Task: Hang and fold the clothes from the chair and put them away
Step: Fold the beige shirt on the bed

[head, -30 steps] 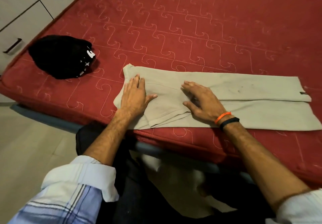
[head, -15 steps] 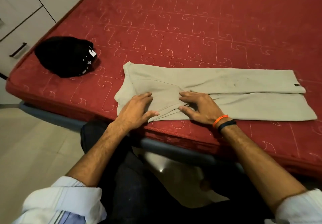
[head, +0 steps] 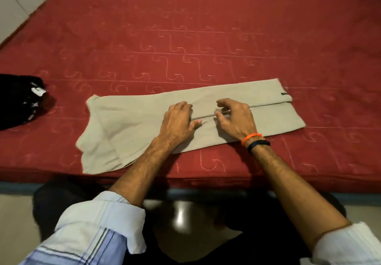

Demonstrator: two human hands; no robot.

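Beige trousers [head: 132,124] lie flat near the front edge of the mattress [head: 206,27], folded lengthwise, one leg over the other, a seam line running along the middle. Waist end at the left, rumpled, its corner reaching the front edge; hem end at the right, squared off, with a small dark label. Left hand [head: 177,123] rests on the cloth at mid-length, fingers curled down onto the seam; whether it pinches fabric, cannot tell. Right hand [head: 235,118] just beside it, fingers bent, tips at the same seam; grasp likewise unclear. Orange band [head: 252,137] and black band [head: 258,144] on the right wrist. Mattress red, quilted with pale hooked stitching. Black garment [head: 20,101] bunched at the left edge. Pale floor below, white cupboard front at upper left.
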